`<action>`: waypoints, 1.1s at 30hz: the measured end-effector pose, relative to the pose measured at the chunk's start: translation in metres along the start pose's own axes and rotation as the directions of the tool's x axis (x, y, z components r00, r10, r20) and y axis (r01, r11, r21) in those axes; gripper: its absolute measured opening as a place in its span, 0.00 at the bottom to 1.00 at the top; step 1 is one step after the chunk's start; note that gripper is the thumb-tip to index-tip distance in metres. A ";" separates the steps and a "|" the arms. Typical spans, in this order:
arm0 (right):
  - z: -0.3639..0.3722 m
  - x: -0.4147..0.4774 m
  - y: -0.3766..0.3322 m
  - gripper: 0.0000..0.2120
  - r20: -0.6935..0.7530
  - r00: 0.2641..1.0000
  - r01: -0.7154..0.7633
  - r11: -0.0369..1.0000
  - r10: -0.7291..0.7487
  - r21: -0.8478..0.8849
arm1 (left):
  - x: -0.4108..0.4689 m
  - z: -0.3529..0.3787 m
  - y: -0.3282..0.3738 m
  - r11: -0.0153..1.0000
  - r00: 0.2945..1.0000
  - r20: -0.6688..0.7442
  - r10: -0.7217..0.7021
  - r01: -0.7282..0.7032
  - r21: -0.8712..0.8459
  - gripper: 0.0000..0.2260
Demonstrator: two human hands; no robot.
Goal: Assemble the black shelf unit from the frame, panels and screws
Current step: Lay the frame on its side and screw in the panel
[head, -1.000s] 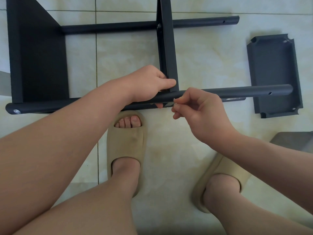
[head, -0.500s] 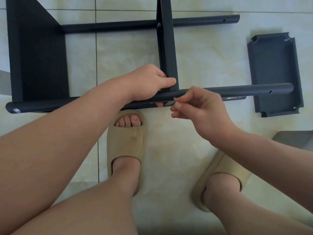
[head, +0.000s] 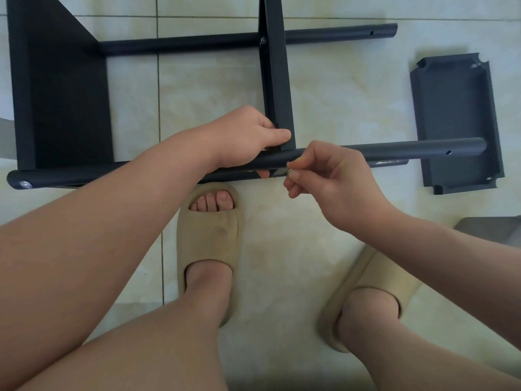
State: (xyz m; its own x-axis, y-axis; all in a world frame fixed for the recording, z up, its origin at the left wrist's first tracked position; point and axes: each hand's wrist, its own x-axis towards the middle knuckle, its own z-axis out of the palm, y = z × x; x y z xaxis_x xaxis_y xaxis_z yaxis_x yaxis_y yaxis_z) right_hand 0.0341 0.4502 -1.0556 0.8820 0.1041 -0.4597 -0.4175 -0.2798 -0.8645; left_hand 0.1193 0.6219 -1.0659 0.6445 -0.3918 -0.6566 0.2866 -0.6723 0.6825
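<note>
The black shelf unit lies on its side on the tiled floor. Its near tube (head: 408, 148) runs left to right, and a far tube (head: 183, 42) lies parallel behind. A large black panel (head: 62, 88) is fixed at the left. A middle panel (head: 277, 80) stands edge-on between the tubes. My left hand (head: 245, 136) grips the near tube where the middle panel meets it. My right hand (head: 329, 176) pinches a small screw (head: 289, 168) against the tube beside that joint; the screw is mostly hidden by my fingertips.
A loose black panel (head: 454, 122) lies flat on the floor at the right, partly under the near tube's end. My two feet in beige slippers (head: 208, 238) stand just in front of the frame. A grey object (head: 493, 228) shows at the right edge.
Almost nothing has moved. My right hand's fingers shifted slightly at the joint while the left hand kept its hold on the tube.
</note>
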 end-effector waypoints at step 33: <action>0.004 -0.004 0.006 0.10 -0.062 0.998 0.029 0.999 -0.027 0.022 | 0.002 0.001 -0.002 1.000 1.000 -0.017 0.003 -0.002 0.018 0.19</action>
State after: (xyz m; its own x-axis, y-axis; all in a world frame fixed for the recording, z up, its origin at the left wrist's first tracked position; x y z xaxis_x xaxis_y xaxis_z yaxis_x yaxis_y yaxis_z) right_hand 0.0275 0.4523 -1.0597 0.9048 0.0528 -0.4226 -0.3968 -0.2557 -0.8815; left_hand 0.1195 0.6216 -1.0687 0.6574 -0.3826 -0.6492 0.2723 -0.6827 0.6781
